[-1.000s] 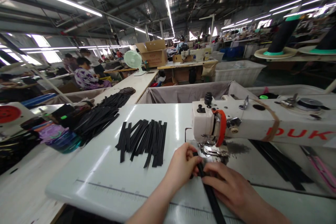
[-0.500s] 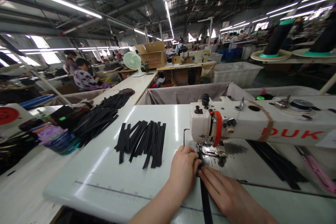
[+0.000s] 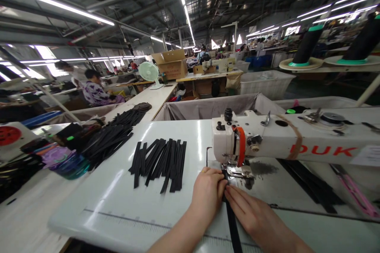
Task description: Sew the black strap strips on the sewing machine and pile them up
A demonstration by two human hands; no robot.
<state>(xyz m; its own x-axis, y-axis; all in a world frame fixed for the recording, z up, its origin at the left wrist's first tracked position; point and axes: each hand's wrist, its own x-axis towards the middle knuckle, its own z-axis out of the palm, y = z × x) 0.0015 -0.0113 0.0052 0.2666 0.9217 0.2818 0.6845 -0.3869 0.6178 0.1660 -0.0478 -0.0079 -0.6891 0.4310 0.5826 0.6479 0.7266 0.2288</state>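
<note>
Both hands close on the work at the sewing machine: I have the left hand (image 3: 207, 194) curled around a black strip (image 3: 232, 225) right at the presser foot (image 3: 238, 172), and the right hand (image 3: 252, 213) just beside it, fingers together and pressing down on the same strip. The strip runs from under the foot, between the hands and out over the front edge of the white bench (image 3: 97, 201), toward the camera.

Above the hands sits the white sewing machine head (image 3: 267, 138), with red lettering reading "DUK" and an orange guard on its end. A dark oil stain (image 3: 263, 168) marks the bench to the right of the foot.

Left of the hands, a bundle of cut black strips (image 3: 160, 164) lies side by side on the bench, and a looser heap of black strips (image 3: 108, 142) lies beyond it, near the bench's far left. More black strips (image 3: 308, 180) lie to the right of the machine, beside a pink-handled tool (image 3: 356, 193).

Two cones of black thread (image 3: 308, 47) stand on a stand at upper right. Farther off, a seated worker (image 3: 96, 91) in a floral top sits beyond a white electric fan (image 3: 148, 72) and a cardboard box (image 3: 169, 64), under long factory lights.
</note>
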